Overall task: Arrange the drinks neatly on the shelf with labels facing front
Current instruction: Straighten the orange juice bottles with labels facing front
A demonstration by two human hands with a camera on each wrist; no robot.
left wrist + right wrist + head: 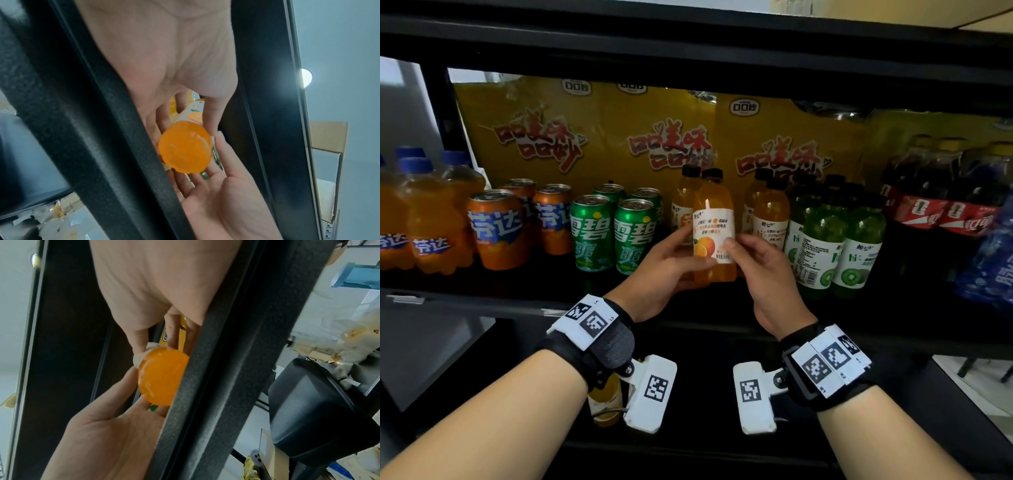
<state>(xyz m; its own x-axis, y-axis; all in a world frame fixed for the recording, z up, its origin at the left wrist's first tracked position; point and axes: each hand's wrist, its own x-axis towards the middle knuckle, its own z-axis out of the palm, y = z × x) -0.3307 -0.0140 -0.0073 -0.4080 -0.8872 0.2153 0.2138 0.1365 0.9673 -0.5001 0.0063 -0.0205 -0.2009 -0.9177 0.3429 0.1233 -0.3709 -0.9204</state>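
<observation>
An orange juice bottle point(714, 236) with a black cap and a white label showing an orange fruit is held upright in front of the black shelf point(482, 294), label turned toward me. My left hand point(697, 248) grips its left side, thumb on the label and fingers behind. My right hand point(736, 248) pinches its right side, thumb on the label's edge. Both wrist views show the bottle's round orange base point(185, 149) point(162, 378) from below, between the left hand point(185, 118) and the right hand point(158, 340), beside the shelf's front rail.
On the shelf stand Fanta bottles point(424, 219), Fanta cans point(496, 229), Sprite cans point(633, 236), more orange juice bottles point(770, 212), green kiwi bottles point(822, 246), cola bottles point(941, 205) and blue bottles point(993, 260). Yellow snack bags point(585, 137) line the back. An upper shelf board point(688, 51) hangs overhead.
</observation>
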